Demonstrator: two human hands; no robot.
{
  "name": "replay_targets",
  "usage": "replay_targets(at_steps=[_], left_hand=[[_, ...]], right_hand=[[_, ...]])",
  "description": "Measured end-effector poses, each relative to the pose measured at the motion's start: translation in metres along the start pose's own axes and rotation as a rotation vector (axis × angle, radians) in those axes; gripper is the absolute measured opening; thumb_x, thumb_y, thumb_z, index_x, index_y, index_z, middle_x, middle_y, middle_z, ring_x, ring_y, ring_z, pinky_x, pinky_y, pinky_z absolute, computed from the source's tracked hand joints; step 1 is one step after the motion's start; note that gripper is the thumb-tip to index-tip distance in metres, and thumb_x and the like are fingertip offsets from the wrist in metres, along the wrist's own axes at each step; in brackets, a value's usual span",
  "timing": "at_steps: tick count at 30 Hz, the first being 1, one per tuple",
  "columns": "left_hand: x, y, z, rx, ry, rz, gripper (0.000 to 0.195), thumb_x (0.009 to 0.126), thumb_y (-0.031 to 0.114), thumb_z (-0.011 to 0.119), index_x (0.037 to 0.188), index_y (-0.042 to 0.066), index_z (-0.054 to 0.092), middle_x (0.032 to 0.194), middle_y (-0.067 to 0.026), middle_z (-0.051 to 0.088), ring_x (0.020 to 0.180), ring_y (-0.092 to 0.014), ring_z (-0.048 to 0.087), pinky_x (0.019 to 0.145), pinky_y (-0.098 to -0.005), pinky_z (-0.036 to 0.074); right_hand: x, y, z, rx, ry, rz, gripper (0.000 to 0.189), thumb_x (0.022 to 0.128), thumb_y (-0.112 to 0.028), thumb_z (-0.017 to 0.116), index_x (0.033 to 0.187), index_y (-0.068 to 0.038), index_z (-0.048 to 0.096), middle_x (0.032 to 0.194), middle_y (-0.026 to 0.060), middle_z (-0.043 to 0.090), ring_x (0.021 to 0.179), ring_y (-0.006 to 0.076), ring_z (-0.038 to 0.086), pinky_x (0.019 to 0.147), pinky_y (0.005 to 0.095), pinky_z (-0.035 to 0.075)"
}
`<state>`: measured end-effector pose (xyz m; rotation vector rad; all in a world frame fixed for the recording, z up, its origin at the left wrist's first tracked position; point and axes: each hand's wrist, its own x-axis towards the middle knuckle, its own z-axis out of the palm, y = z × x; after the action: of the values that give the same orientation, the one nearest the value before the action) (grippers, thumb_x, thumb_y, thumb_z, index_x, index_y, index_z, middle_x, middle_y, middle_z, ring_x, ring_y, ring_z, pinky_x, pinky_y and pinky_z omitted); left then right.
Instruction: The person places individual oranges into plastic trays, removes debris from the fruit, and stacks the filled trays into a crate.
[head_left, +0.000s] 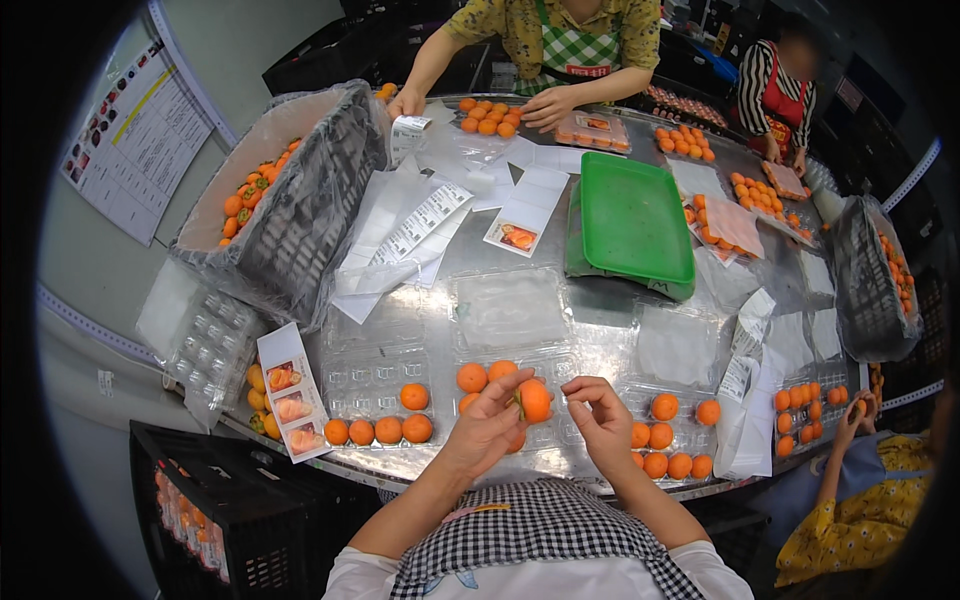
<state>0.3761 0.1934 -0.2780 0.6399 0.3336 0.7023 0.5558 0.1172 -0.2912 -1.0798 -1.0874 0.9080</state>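
Observation:
An orange persimmon (535, 400) with its green calyx turned left is held in the fingers of my left hand (487, 424). Just right of it, my right hand (604, 420) is raised with curled fingers and the thumb slightly apart; I see nothing in it. Under my hands lies a clear plastic clamshell tray (564, 367) with several persimmons, partly hidden by the left hand. Its lid holds a white foam liner (510, 307). To the left, another clear tray (360, 375) has persimmons along its near row and one above. A third group of persimmons (660, 435) sits in a tray to the right.
A lined crate (292, 202) of persimmons stands at left. A green plastic tray (637, 217) lies mid-table, near label strips (424, 221) and a printed card (517, 236). Across the table, a person's hand (551, 109) is beside persimmons; other people work at right. A black crate (247, 517) stands below left.

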Motion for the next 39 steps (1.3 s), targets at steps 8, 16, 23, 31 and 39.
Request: replay_targets(at_steps=[8,16,23,31,39], left_hand=[[-0.001,0.005,-0.003,-0.026,-0.166,-0.124,0.065,0.093,0.01,0.056,0.148,0.011,0.022,0.131,-0.0151,0.049,0.118,-0.023,0.053,0.099,-0.0368,0.043],[0.0,0.001,-0.003,-0.062,-0.128,-0.169,0.073,0.09,0.021,0.063,0.148,0.012,0.021,0.139,-0.018,0.041,0.126,-0.037,0.047,0.102,-0.0465,0.042],[-0.007,-0.005,-0.008,-0.084,0.083,-0.147,0.046,0.098,0.012,0.049,0.14,0.008,0.033,0.135,-0.0115,0.043,0.124,-0.022,0.047,0.098,-0.0345,0.044],[-0.011,-0.011,-0.014,0.056,0.144,-0.153,0.045,0.096,0.014,0.052,0.138,0.009,0.036,0.128,-0.0101,0.048,0.12,-0.02,0.049,0.093,-0.0326,0.046],[-0.013,-0.009,-0.019,-0.144,-0.058,-0.088,0.065,0.092,0.027,0.059,0.145,0.011,0.026,0.139,-0.0137,0.039,0.126,-0.035,0.045,0.101,-0.0504,0.041]], right_hand=[[0.011,-0.012,0.001,0.07,-0.261,0.089,0.061,0.076,-0.011,0.074,0.13,-0.007,0.046,0.131,0.0105,0.052,0.125,0.022,0.046,0.105,0.037,0.035],[0.01,-0.003,-0.002,0.043,-0.342,0.179,0.068,0.076,-0.013,0.076,0.134,-0.006,0.043,0.131,0.0093,0.053,0.124,0.0213,0.048,0.106,0.0366,0.036],[0.009,-0.011,0.007,-0.337,-0.219,-0.021,0.066,0.075,-0.013,0.076,0.132,-0.007,0.045,0.126,0.0118,0.053,0.118,0.0261,0.051,0.101,0.0379,0.039],[0.013,-0.013,0.018,-0.68,-0.245,-0.332,0.071,0.07,-0.007,0.078,0.132,-0.004,0.043,0.12,0.0142,0.053,0.11,0.0274,0.053,0.095,0.0379,0.042],[0.012,-0.017,0.018,-0.397,-0.27,-0.16,0.07,0.074,-0.009,0.076,0.135,-0.007,0.041,0.12,0.0116,0.055,0.11,0.0266,0.052,0.092,0.0372,0.044]])
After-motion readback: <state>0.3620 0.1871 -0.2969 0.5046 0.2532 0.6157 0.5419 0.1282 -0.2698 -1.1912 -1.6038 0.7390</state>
